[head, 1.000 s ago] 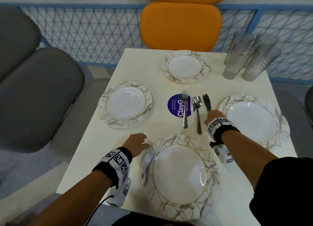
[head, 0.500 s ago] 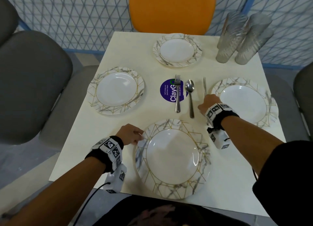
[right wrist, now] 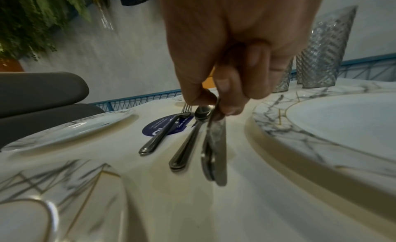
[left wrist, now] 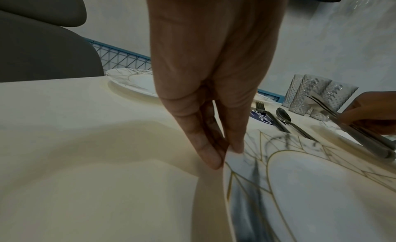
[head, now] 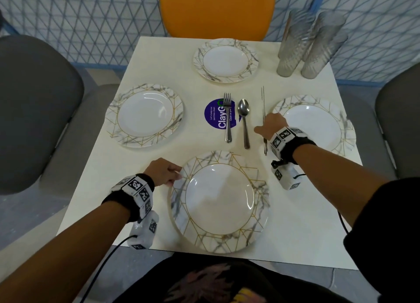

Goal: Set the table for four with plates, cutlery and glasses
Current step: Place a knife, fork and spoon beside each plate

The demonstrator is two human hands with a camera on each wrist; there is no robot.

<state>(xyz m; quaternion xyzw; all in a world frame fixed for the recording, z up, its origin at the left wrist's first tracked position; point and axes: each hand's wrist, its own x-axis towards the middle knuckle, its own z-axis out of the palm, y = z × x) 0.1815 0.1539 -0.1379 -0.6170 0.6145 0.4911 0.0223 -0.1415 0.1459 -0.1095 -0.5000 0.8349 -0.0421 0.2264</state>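
Four marbled plates lie on the white table: the near plate, the left plate, the far plate and the right plate. My left hand pinches the near plate's left rim. Between the plates in the table's middle lie a stack of forks and a stack of spoons. My right hand pinches a stack of knives, turned on edge and lifted off the table, just left of the right plate. Several textured glasses stand grouped at the far right corner.
A round purple sticker lies under the forks. An orange chair stands at the far side, and grey chairs stand at the left and right. A blue mesh fence runs behind the table.
My right hand has gripped the knives, turned them on edge and raised them. My left hand slid right onto the near plate's rim.
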